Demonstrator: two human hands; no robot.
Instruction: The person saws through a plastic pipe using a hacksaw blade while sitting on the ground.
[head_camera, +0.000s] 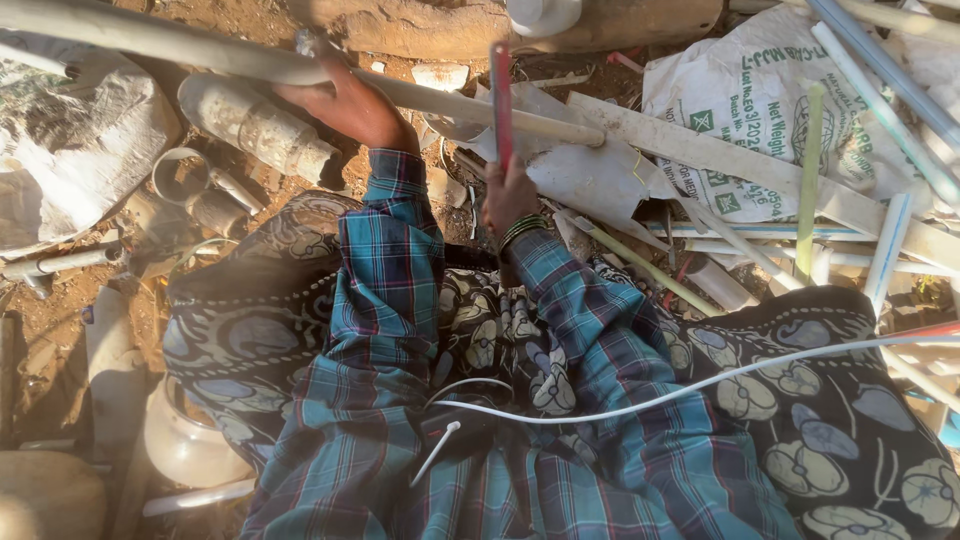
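Gripping the long grey pipe (300, 68) with fingers closed, the left hand (350, 105) steadies it; just below it, the right hand (508, 195) clenches an upright red blade (501, 105), which risks slipping toward the fingers.

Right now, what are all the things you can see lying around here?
long pipe: one, dusty white, running across the top, gripped by the left hand
red tool: one, thin and upright, held in the right hand against the pipe
fat pipe piece: one, dirty white, upper left
short pipe ring: one, grey-white, on the dirt at left
printed sack: one, white with green marks, upper right
thin pipes: several, white, pale blue and yellow-green, piled at right
round jar: one, pale, lower left
cable: one, white, across the lap
bangles: a few, green, on the right wrist
left hand: on the long pipe
right hand: around the red tool
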